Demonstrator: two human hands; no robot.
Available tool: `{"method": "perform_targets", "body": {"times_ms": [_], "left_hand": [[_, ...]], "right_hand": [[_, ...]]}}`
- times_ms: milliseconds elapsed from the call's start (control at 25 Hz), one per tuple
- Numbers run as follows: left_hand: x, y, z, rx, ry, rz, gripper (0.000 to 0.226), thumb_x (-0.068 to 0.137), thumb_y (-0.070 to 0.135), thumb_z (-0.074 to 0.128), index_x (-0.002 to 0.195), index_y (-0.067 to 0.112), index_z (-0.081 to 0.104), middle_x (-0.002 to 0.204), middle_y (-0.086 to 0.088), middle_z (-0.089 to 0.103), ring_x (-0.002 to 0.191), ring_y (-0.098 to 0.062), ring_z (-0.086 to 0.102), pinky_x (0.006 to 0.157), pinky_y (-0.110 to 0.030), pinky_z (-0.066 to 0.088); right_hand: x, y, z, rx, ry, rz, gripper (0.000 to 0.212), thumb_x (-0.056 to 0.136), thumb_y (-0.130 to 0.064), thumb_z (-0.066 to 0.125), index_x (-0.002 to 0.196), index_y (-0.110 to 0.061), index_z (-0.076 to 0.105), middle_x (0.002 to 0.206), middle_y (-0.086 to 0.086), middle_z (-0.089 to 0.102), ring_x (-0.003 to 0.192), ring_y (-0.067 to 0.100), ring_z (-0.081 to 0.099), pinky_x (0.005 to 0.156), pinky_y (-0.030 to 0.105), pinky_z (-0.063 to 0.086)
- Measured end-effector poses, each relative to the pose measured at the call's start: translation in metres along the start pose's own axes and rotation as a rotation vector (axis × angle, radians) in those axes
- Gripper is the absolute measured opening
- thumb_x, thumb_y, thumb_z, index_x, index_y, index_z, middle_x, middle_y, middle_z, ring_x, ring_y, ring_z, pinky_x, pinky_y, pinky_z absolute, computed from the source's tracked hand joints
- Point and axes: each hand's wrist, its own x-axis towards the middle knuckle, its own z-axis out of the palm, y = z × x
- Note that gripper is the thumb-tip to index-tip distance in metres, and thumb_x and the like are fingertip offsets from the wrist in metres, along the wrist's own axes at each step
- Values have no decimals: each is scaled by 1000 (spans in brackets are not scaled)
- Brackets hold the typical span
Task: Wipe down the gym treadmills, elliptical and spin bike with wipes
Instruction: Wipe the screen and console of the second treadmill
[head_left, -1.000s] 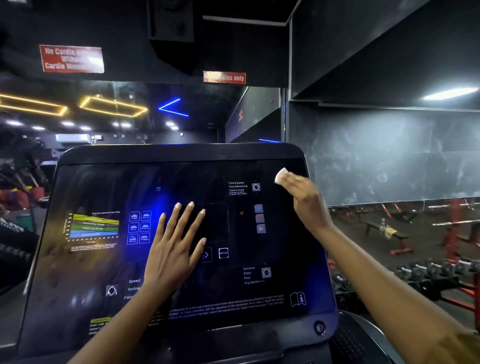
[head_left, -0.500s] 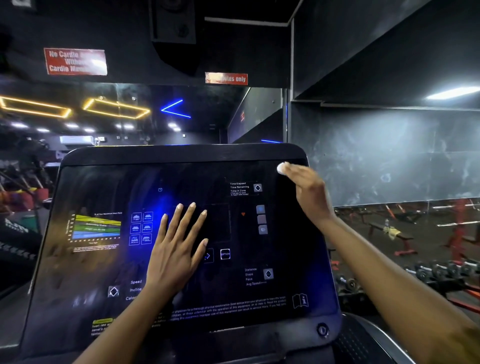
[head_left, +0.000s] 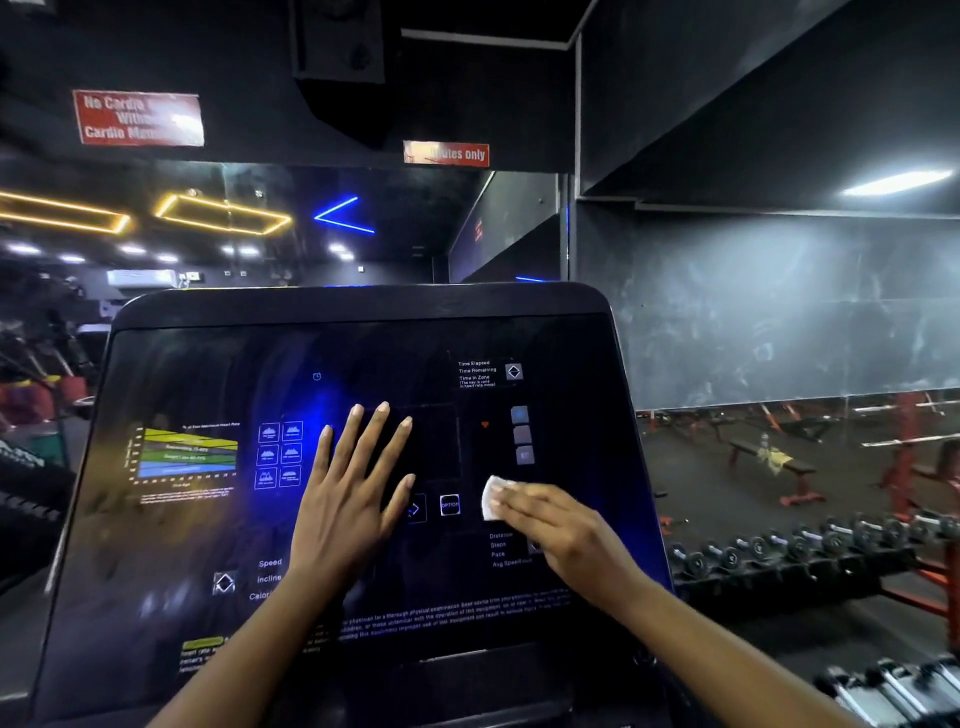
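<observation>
The wipe (head_left: 492, 497), a small white folded pad, sits on the lower right part of the treadmill console (head_left: 182, 545), just right of the lit OPTION key (head_left: 450, 505). Only its left edge shows; the rest is under our right hand (head_left: 561, 530). That hand's fingers (head_left: 519, 501) lie close together and nearly straight across the pad, pressing it to the glass. The thumb is hidden, so we can't tell if it also pinches. Our left hand (head_left: 348, 499) lies flat mid-panel w/ fingers (head_left: 374, 436) spread apart, holding nothing, palm on the surface, prob. bracing.

We judge the step as wiping the panel face, w/ the left side and the chart area yet to do.

Risks from here:
- The panel is lit, so the pad or the spread left hand could trigger a key, e.g. OPTION or the Speed/Incline controls nearby.
- The pad is small and held by pressure alone, so a fast stroke may let it slip out or bunch up.
- Bare skin on the glass leaves fresh prints where the left hand rests.

To the right, well apart, there's a dumbbell rack (head_left: 779, 556) and a bench (head_left: 769, 462). Red signs (head_left: 137, 118) hang overhead.
</observation>
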Motion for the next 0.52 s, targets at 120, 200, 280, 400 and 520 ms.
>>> {"method": "perform_targets", "body": {"times_ms": [120,200,280,400,520], "left_hand": [[-1,0,1,-10,6,0,59,100,49,13,145,18,35,153,-6,30,143,-25,19,116,-45,12],[-1,-1,1,-6,15,9,59,100,49,13,145,18,35,153,-6,30,143,-25,19,116,-46,13],[-1,0,2,-7,21,8,60,100,49,13,145,18,36,153,-6,30,143,-26,20,116,-46,13],[0,0,1,-11,27,6,59,100,49,14,145,18,36,152,-6,30,143,-25,20,116,-45,13],[0,-1,1,-15,23,5,59,100,49,14,145,18,35,152,-7,31,143,-25,20,116,-45,12]], "right_hand": [[48,45,-9,-64,173,129,36,84,2,40,108,-1,67,108,11,68,101,23,62,93,26,46],[93,84,-15,-123,282,353,36,84,0,41,107,-3,68,105,10,70,95,28,65,88,32,50],[119,98,-14,-138,290,456,33,82,2,46,104,-5,70,103,8,70,92,27,66,80,34,54],[120,64,4,-123,189,280,43,77,0,38,106,-6,69,105,7,70,92,25,65,82,30,53],[82,14,22,-32,45,78,42,80,2,40,114,-2,65,116,11,65,103,24,62,87,32,52]]}}
